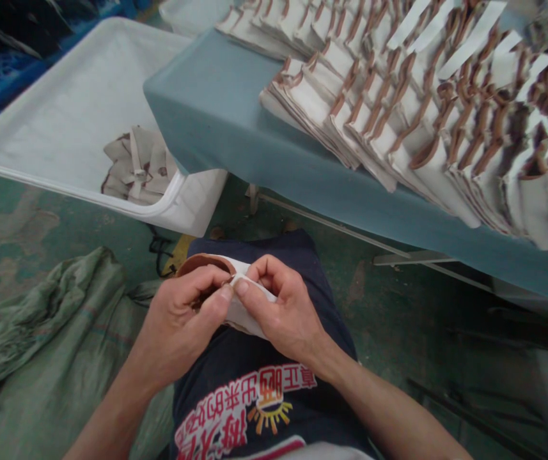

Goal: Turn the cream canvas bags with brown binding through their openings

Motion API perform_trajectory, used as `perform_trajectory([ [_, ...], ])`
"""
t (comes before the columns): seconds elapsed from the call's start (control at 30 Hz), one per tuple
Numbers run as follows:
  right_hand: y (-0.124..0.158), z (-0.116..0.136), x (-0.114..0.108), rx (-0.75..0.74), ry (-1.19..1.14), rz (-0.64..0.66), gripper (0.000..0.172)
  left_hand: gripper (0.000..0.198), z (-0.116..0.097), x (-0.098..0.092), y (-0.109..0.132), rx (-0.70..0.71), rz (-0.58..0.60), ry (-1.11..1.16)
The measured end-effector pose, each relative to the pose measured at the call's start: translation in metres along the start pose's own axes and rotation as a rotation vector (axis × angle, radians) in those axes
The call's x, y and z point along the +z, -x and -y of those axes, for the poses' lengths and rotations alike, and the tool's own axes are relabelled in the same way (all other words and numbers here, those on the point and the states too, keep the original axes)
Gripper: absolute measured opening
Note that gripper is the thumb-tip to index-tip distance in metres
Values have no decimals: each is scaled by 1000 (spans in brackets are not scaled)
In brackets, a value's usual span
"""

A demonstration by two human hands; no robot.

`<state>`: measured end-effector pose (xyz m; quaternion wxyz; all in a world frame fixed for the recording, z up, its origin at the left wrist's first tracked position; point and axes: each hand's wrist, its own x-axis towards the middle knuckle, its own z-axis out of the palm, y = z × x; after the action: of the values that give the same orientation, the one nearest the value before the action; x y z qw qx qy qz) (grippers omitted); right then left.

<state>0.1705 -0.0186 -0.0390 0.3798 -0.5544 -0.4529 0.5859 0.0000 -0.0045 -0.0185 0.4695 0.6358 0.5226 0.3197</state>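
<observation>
Over my lap, both hands pinch one small white piece with a brown leather edge [206, 262]. My left hand [182, 319] is closed on its brown curved side, thumb pressed to the white part. My right hand [278, 306] is closed on the white lining, its thumb tip meeting the left thumb. Most of the piece is hidden between the fingers.
A blue-grey table [235, 121] at upper right carries several overlapping rows of similar white-and-brown pieces [422, 108]. A white plastic tub [62, 102] at upper left holds a few pieces [137, 166]. A green woven sack [48, 332] lies on the floor at left.
</observation>
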Motion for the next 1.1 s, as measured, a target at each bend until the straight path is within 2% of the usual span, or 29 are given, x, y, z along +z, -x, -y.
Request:
perform_trajectory([
  [0.13,0,3,3,8,-17,10,26,24,3,5,8,1,-86,-55],
  [0.37,1,2,10,41,-100,69,27,26,18,11,18,-57,-172,51],
  [0.6,3,-1,11,70,-144,106,24,27,28,9,20,-142,-136,138],
  [0.83,7,1,11,43,-127,104,19,30,29,9,17,-142,-130,109],
  [1.1,14,-4,14,-30,32,61,17,30,30,8,19,-160,-118,123],
])
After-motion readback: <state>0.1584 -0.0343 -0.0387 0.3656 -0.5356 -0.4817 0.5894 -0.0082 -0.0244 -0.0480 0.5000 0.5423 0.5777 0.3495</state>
